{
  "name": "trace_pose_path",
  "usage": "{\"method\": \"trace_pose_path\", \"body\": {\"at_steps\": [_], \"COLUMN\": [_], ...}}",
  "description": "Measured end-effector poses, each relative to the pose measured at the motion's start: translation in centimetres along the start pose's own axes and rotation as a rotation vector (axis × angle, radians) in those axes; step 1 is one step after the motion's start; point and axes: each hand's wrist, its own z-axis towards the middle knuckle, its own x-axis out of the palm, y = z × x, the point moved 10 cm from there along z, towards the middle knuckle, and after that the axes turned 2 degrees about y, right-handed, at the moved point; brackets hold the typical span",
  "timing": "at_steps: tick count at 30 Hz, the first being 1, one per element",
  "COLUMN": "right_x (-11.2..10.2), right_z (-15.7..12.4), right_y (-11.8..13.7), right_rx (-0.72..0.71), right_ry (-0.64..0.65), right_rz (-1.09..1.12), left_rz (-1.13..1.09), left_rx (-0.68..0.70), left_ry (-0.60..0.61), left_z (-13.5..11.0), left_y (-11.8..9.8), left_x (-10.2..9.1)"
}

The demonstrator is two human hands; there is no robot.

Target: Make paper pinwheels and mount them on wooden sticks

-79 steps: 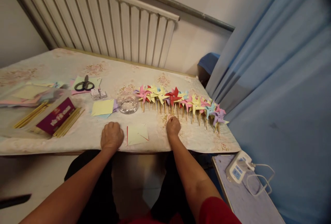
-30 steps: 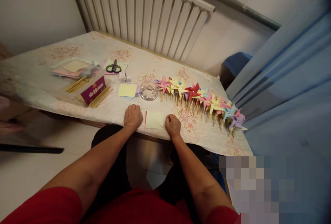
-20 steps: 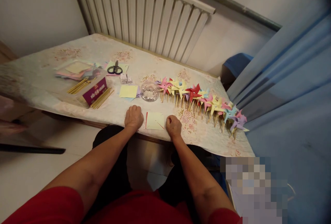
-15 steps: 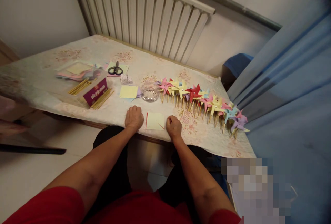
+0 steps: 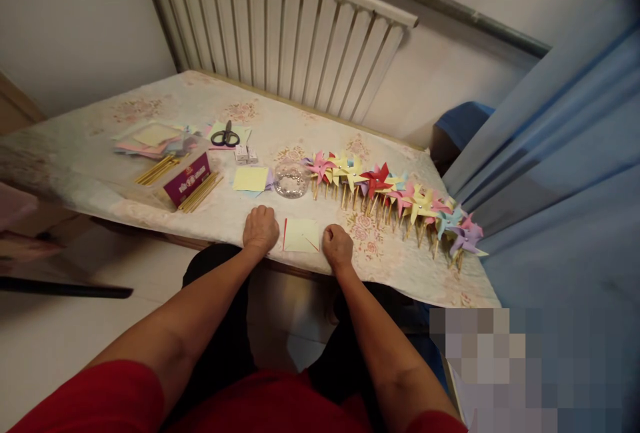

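Note:
My left hand (image 5: 261,228) rests on the tabletop near its front edge, fingers curled into a loose fist. On the other side of a small square of pale yellow-green paper (image 5: 301,235), my right hand (image 5: 338,245) is also closed in a fist. Neither hand touches the paper, and no object shows in either one. The paper lies flat, with a red edge along its left side and a thin slit or line near its lower right corner. Beyond my left hand are a stack of yellow paper squares (image 5: 251,179) and a clear round dish (image 5: 291,180) of small shiny pieces.
Several paper pinwheels (image 5: 376,179) on sticks lie in a row at the right. Scissors (image 5: 225,134), small white boxes (image 5: 245,153), a purple-labelled pack (image 5: 187,179) with thin sticks (image 5: 201,193) and coloured papers (image 5: 150,138) are at the left. A radiator (image 5: 295,26) stands behind; a blue curtain (image 5: 560,153) hangs right.

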Motion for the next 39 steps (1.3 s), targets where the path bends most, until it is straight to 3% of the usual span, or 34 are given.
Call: {"method": "trace_pose_path", "body": {"at_steps": [39], "right_x": [0.10], "right_z": [-0.04], "right_y": [-0.17], "right_rx": [-0.005], "right_ry": [-0.005], "right_rz": [0.007], "left_rz": [-0.011], "left_rx": [-0.003], "left_ry": [0.005], "left_z": [-0.05], "left_y": [0.08], "left_x": [0.01]}}
